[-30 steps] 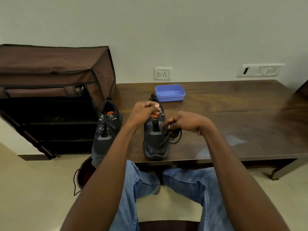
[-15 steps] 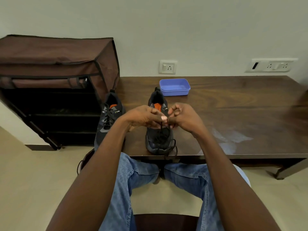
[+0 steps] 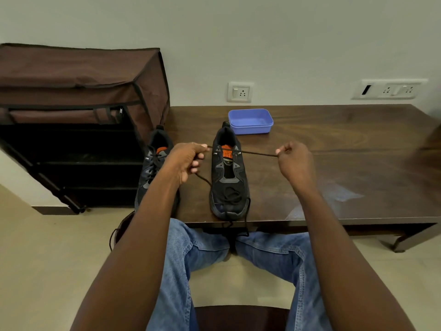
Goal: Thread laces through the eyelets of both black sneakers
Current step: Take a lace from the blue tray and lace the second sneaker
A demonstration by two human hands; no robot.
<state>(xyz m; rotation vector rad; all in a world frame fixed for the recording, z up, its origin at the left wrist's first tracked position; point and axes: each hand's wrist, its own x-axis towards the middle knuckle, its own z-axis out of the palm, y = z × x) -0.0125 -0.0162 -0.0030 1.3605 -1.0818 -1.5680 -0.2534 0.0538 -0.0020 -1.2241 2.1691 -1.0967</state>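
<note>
Two hands stretch one black lace [image 3: 257,153] crosswise over the unlaced sneaker [image 3: 228,173], which stands at the tabletop's [image 3: 334,144] near edge with its toe toward the person. Its long axis runs from near edge to far edge, so the lace lies square across it, above the collar. At the left edge stands the laced sneaker [image 3: 155,163]. Next, the left hand [image 3: 185,161] pinches one stretch of lace, whose slack falls onto the toe. The right hand [image 3: 294,161], well apart, pinches the other end. The free tips must likely come down to the lowest eyelets, nearer the toe; both hands sit about equally far.
</note>
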